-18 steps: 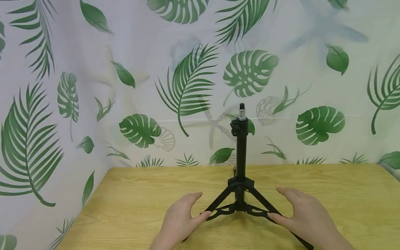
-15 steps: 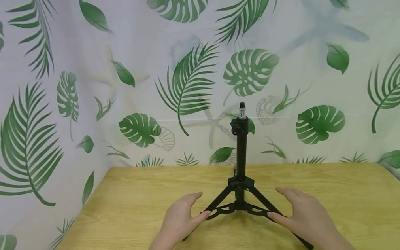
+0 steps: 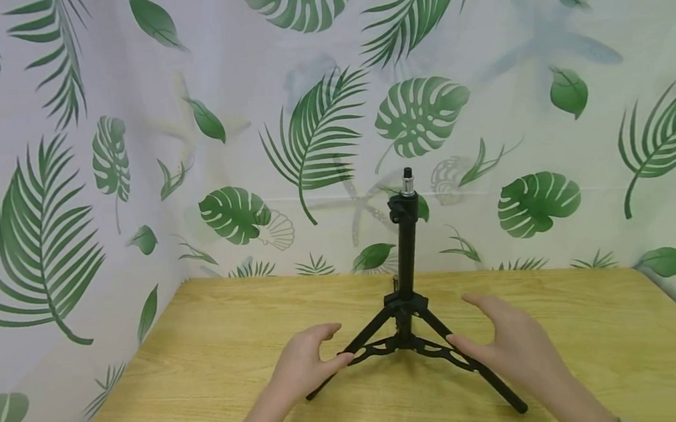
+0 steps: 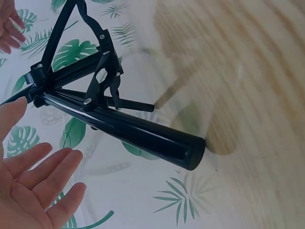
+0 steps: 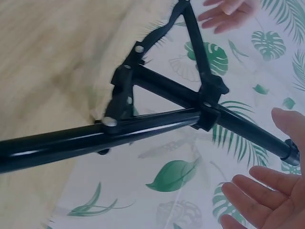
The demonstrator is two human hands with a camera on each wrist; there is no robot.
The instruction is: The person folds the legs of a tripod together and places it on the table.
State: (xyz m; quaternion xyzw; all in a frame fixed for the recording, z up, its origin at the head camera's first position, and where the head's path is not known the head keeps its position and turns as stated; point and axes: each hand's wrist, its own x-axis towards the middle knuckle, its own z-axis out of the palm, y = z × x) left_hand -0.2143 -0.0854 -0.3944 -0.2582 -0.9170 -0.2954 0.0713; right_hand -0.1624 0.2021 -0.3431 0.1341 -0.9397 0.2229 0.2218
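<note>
A black tripod light stand [image 3: 406, 252] stands upright on the table with its legs spread and a silver-and-black stud on top. My left hand [image 3: 303, 368] is beside the left leg, its thumb tip overlapping that leg in the head view. In the left wrist view, the fingers [image 4: 52, 176] are spread and relaxed, with space between them and the leg [image 4: 133, 133]. On the other side, my right hand [image 3: 521, 342] is held by the right leg, thumb and fingers apart. The right wrist view shows its fingers [image 5: 262, 191] loosely extended, nothing gripped.
The wood-grain table [image 3: 206, 356] lies beneath the stand. Behind it and along the left hangs a white curtain [image 3: 236, 146] printed with green leaves and starfish.
My right hand has risen slightly, its thumb shifting up along the right leg. The left hand stays almost in place, and the head view has tilted slightly. The stand keeps its pose.
</note>
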